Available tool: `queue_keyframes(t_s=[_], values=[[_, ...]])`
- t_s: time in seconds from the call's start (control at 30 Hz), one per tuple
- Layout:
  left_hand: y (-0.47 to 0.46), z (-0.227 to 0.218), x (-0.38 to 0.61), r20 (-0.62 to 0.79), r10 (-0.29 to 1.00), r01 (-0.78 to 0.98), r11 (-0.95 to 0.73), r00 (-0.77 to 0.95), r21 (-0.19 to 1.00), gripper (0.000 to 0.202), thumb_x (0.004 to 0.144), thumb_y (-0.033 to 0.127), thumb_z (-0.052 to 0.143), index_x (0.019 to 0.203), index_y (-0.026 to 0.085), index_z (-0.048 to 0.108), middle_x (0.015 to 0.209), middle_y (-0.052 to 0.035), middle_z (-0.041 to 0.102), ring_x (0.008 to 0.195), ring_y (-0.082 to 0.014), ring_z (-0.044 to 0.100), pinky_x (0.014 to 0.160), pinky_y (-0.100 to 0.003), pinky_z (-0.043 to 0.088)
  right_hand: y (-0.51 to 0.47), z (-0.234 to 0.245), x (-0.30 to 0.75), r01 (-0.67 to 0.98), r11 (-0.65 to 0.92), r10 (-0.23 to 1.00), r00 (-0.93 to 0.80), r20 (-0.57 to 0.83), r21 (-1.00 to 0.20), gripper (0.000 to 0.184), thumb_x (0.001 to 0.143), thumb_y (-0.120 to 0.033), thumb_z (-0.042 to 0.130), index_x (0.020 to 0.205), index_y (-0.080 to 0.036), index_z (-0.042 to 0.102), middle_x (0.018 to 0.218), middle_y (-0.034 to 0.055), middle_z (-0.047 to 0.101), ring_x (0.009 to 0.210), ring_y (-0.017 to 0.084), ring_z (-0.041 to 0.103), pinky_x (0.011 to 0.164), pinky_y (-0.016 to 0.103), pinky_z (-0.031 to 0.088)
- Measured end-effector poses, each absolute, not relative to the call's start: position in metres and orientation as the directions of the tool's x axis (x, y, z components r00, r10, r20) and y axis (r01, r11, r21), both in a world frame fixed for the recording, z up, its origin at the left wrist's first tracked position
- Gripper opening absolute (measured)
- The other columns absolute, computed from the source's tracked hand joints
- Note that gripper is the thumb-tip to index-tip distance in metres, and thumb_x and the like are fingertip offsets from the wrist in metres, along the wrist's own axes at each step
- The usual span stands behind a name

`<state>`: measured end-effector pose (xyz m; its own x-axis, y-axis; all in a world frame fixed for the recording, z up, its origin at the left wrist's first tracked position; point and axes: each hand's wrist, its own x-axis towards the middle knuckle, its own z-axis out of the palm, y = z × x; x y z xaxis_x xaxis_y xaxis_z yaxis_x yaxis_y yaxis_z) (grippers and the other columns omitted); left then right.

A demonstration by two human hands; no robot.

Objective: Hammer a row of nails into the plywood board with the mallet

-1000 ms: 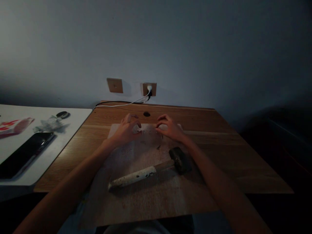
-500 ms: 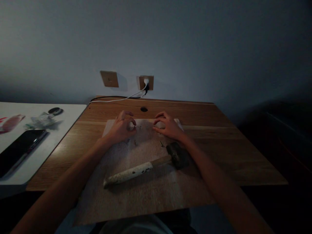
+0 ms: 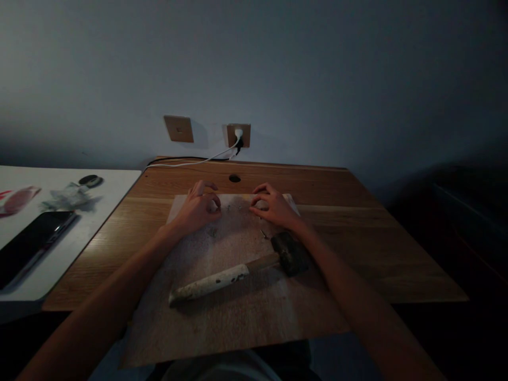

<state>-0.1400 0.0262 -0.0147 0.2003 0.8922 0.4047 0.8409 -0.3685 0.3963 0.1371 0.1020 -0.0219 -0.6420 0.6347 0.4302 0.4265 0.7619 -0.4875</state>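
Nearest is the wooden board [image 3: 238, 328], flat and probably stiff, its near edge reaching past the front of the worktop [image 3: 389, 254]; it should be steadied by its sides. On it lies the hammer [image 3: 238, 273], handle end nearest on the left, likely head-heavy, so best taken by the pale wrapped grip [image 3: 208, 286], which looks worn but easy to hold. Beyond the handle, just beside the dark head [image 3: 289, 254], rests a slim nail-like piece [image 3: 264, 234], presumably hard, light and apt to roll, suited to a fingertip pinch along its shank. Farther still, the left hand [image 3: 201, 207] and right hand [image 3: 273, 208] are apart over the board's far end, fingers curled toward thumbs; whether either pinches something small, I cannot tell
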Motion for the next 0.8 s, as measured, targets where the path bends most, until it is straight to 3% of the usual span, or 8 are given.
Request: queue_keyframes(t_s=[0.8], values=[[0.0291,-0.0175,-0.1420,0.377,0.902,0.831,-0.367,0.209,0.418,0.012,0.077,0.026,0.072,0.088,0.021,0.073,0.129,-0.0094,0.052,0.125,-0.0308,0.055,0.111,-0.050,0.045,0.1030,-0.0247,0.1378,0.433,0.772,0.627,-0.643,0.440,-0.466,0.009,0.088,-0.028,0.079,0.087,-0.021,0.073,0.120,0.0090,0.058,0.118,0.024,0.061,0.108,0.046,0.048]])
